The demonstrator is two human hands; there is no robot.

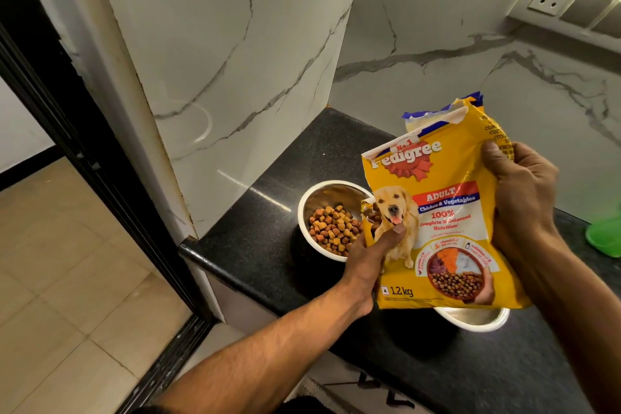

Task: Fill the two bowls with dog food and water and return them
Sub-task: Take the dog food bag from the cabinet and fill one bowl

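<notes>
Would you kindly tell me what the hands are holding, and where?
Both hold the dog food bag: left hand pinches its left edge, right hand grips its upper right edge.

White marble-look walls (235,44) with grey veins, meeting in a corner at the far end. Black speckled stone table (268,218), glossy, catching a few light streaks. Socket and switch panel (571,3) up on the right wall. Beige floor tiles (67,279) down left, past a black door frame (50,77). Something green (605,239) at the right edge, can't tell what.
</notes>
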